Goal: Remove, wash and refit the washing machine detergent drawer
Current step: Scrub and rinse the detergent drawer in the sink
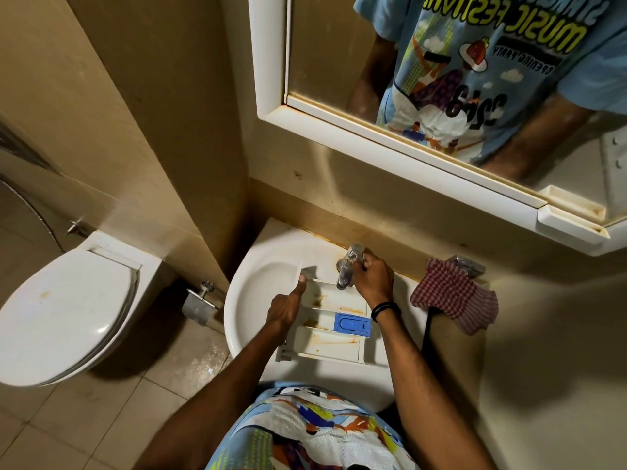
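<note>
The white detergent drawer [330, 329] lies in the white sink [252, 290], with orange-brown stains in its compartments and a blue insert [352, 323] in the middle one. My left hand [285, 308] grips the drawer's left end, thumb stretched up along its front panel. My right hand [373, 278] is wrapped round the handle of the chrome tap [347, 269] above the drawer's far compartment. No water stream is visible.
A red checked cloth [454, 295] lies on the counter right of the sink. A closed toilet [64, 313] stands to the left, a paper holder [198, 305] beside it. A white-framed mirror [390, 140] and shelf [573, 228] hang above.
</note>
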